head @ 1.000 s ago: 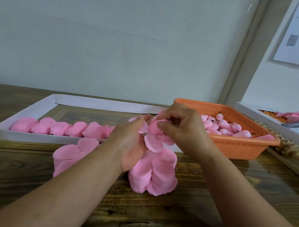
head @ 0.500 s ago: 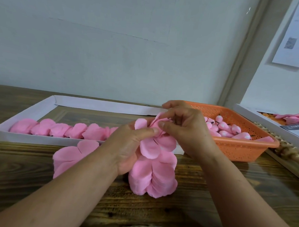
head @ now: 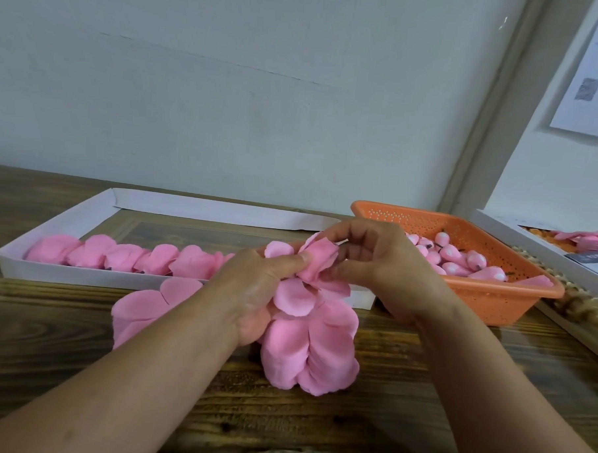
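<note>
Bloom [head: 318, 261] of pink petals held up just left of orange basket [head: 486, 296], pinched by left hand [head: 253, 293] for steadiness and nipped by right hand [head: 381, 264] fingertips, probably to seat another layer, with petal stack [head: 309, 353] beneath, also beside basket, for easy reach.

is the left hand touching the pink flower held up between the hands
Touching. In the head view the left hand pinches the pink flower, its thumb pressed on the petals.

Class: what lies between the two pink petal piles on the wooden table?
In the head view, the left hand, holding a pink flower, separates them.
</note>
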The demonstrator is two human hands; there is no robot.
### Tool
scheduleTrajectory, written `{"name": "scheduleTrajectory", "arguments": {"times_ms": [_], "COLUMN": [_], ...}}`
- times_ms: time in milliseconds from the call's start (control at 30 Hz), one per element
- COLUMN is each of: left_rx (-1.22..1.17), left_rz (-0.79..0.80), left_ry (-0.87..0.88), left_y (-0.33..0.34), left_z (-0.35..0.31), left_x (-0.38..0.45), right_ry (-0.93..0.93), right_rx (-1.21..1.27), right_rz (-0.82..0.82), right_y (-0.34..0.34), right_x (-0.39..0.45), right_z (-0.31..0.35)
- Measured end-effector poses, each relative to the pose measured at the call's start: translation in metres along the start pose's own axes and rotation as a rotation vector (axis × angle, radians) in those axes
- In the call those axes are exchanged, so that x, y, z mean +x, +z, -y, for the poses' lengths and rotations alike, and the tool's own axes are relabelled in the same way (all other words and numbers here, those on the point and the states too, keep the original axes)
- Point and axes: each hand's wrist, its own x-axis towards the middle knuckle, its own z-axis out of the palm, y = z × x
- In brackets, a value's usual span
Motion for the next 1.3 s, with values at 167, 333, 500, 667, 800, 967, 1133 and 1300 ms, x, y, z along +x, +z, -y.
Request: {"name": "scheduleTrajectory", "arguments": {"times_ms": [167, 333, 500, 667, 800, 967, 1133, 1300], "left_rx": [-0.024, 0.011, 0.050, 0.028, -0.010, 0.023, 0.144, 0.311], "left_rz": [-0.006, 0.014, 0.111, 0.134, 0.054, 0.000, -0.100, -0.103], "left_ry": [-0.072, -0.108, -0.150, -0.191, -0.135, -0.041, 0.008, 0.004], "left_y": [0.002, 0.001, -0.003, -0.007, -0.005, 0.002, 0.004, 0.003], "left_z": [-0.002, -0.002, -0.006, -0.009, -0.007, -0.003, -0.001, -0.002], "left_x": [-0.002, -0.002, -0.003, -0.001, 0.000, -0.002, -0.003, -0.004], "right_ry": [-0.070, -0.113, -0.140, -0.182, -0.125, -0.062, -0.124, -0.186], "right_rx": [-0.148, -0.208, -0.320, -0.247, -0.095, -0.064, -0.213, -0.384], "right_rz": [-0.105, -0.066, 0.016, 0.051, -0.044, -0.247, -0.158, 0.054], "right_y": [0.004, -0.001, -0.013, -0.009, 0.005, 0.007, 0.006, 0.004], "right_x": [0.002, 0.003, -0.003, -0.002, 0.002, 0.007, 0.005, -0.002], "right_z": [-0.001, 0.001, 0.006, 0.002, -0.006, -0.010, -0.008, 0.000]}}
